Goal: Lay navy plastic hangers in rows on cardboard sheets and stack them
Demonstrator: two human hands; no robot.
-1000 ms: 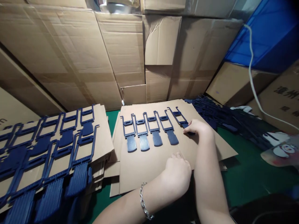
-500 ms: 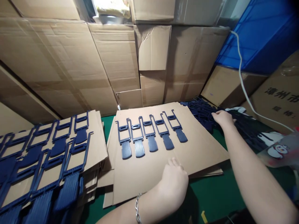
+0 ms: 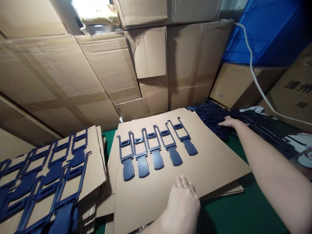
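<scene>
Several dark blue plastic frames with ribbed paddles lie in a row on a cardboard sheet. My left hand rests on the sheet's front part, below the row, its fingers bent and close together; nothing shows in it, though the fingertips are partly hidden. At the back right, my right hand reaches to a heap of dark blue parts. Its fingers touch the heap's edge, and whether they grip a part is hidden.
More blue frames cover a cardboard stack on the left. Cardboard boxes form a wall behind. A white cable hangs before a blue bin at right, above the green table.
The view has shifted, so the frames and sheet appear slightly lower. My right hand stays at the heap, its fingers a little nearer the parts. My left hand still rests on the sheet.
</scene>
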